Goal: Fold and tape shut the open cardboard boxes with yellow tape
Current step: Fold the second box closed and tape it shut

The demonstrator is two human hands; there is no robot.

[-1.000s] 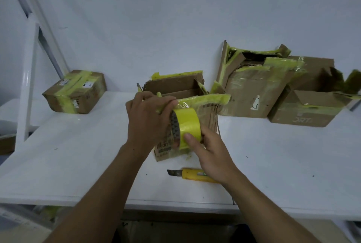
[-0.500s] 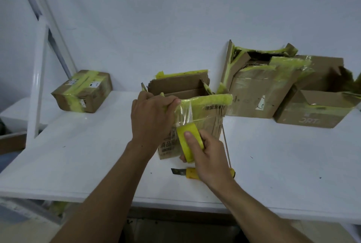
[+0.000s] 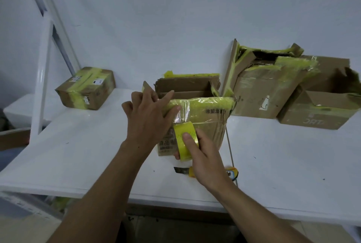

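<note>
The left hand [image 3: 148,117] now lies with fingers straightened against the upper front corner of the middle box [image 3: 211,123], thumb pressing the tape at the rim; one second ago the same hand was curled over the roll at that edge. The right hand [image 3: 205,156] grasps the yellow tape roll [image 3: 185,139], thumb on its outer face and fingers behind it, and has carried it from the rim down to the lower part of the front face. A clear length of tape runs from the rim to the roll, so a strip appears to have been drawn down the front wall with its upper end pinned by the left hand. The box stands on the white table [image 3: 97,155], directly ahead of the person, its rear flap upright and its top open. Judged from this, the strip is not yet cut and the closure is not yet made. The utility knife [image 3: 181,170] lies on the table just below the right hand, partly hidden by it. One taped box [image 3: 86,88] sits far left; two open boxes [image 3: 265,94] [image 3: 320,110] remain at right.
</note>
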